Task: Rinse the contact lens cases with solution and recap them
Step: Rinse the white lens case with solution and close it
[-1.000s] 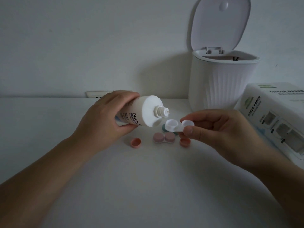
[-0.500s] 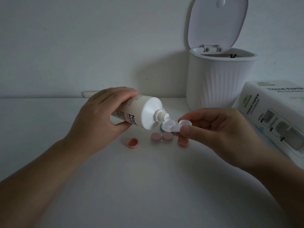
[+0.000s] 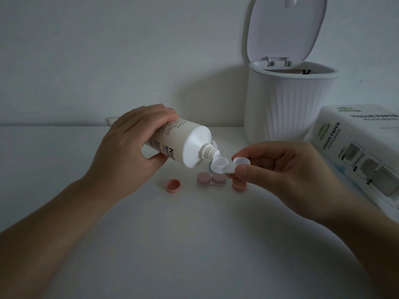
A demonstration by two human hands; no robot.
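My left hand [image 3: 131, 145] grips a white solution bottle [image 3: 185, 145], uncapped and tipped down to the right, its nozzle over the left well of a white lens case [image 3: 226, 165]. My right hand [image 3: 280, 169] pinches that open case at its right well and holds it above the table. Below it on the table lies a second case [image 3: 210, 179] with two pink caps screwed on. One loose pink cap [image 3: 173, 185] lies to the left, another pink cap [image 3: 238, 186] sits partly hidden under my right thumb. A teal thing [image 3: 209, 165] peeks out behind the white case.
A white ribbed bin [image 3: 287, 108] with its lid raised stands at the back right against the wall. A tissue paper pack [image 3: 356, 152] lies at the right edge. A small white part [image 3: 213, 143] shows behind the bottle's neck.
The bottle has tipped further down and its nozzle has come over the case's left well. My right hand has kept the case almost in place.
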